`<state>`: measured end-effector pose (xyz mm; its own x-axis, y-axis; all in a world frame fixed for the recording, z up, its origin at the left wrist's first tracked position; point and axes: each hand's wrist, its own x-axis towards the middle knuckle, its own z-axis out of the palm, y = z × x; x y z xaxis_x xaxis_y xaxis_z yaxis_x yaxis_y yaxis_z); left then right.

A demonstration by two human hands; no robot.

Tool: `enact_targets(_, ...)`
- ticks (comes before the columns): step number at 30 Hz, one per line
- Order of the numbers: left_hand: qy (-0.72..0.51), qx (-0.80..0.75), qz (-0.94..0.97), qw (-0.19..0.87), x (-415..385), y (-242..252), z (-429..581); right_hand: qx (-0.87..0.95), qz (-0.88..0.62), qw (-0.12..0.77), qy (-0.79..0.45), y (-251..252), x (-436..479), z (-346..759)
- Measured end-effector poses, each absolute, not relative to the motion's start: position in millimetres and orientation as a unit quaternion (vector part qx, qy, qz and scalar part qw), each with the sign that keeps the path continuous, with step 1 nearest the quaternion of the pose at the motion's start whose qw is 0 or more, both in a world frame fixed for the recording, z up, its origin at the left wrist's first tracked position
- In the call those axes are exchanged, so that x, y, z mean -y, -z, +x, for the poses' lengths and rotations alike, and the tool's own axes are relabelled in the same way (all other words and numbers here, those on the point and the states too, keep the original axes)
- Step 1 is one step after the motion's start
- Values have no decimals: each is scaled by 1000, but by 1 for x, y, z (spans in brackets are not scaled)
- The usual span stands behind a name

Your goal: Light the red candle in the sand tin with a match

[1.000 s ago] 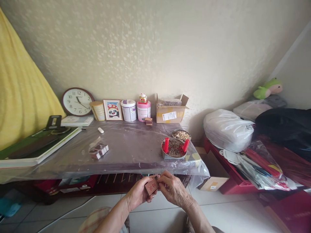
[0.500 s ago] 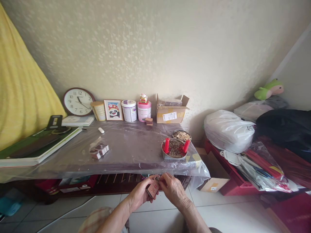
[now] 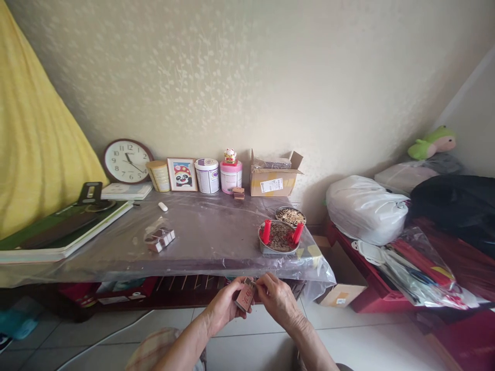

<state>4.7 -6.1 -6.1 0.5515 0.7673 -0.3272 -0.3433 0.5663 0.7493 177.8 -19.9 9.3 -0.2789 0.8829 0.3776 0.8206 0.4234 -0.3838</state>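
Below the table's front edge, my left hand [image 3: 223,307] is closed around a small red matchbox [image 3: 246,297] with printed characters. My right hand [image 3: 275,299] has its fingertips pinched at the box's upper end; what they pinch is too small to make out. On the plastic-covered table [image 3: 209,239] just beyond, a round metal tray [image 3: 279,238] holds two red candles [image 3: 266,231]. Behind that tray stands a metal dish of matchsticks [image 3: 290,216]. A wrapped pack of matchboxes [image 3: 160,238] lies at the table's left middle.
Against the wall stand a clock [image 3: 127,161], tins, a framed picture [image 3: 181,174] and an open cardboard box [image 3: 274,176]. Books [image 3: 58,234] lie at the left under a yellow curtain. Bags and a red bench [image 3: 363,293] crowd the right. A box [image 3: 339,293] sits on the floor.
The matchbox has turned more upright in my left hand, and my right fingertips have moved up to its top end. Both hands have shifted slightly up and right.
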Motion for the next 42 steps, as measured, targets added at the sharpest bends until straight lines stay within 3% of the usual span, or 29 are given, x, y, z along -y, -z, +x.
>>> enact_targets(19, -340, -282, 306, 843, 9, -3, 2, 724, -482, 411, -274, -19, 21, 172)
enact_targets(26, -340, -274, 305, 846, 8, -1, 2, 718, -493, 434, -230, -22, 18, 178)
enact_targets(36, -338, -285, 302, 844, 12, -8, 4, 788, -470, 371, -143, -11, 19, 175)
enact_targets(42, -340, -276, 298, 848, 10, -9, 3, 760, -480, 394, -189, -15, 19, 172)
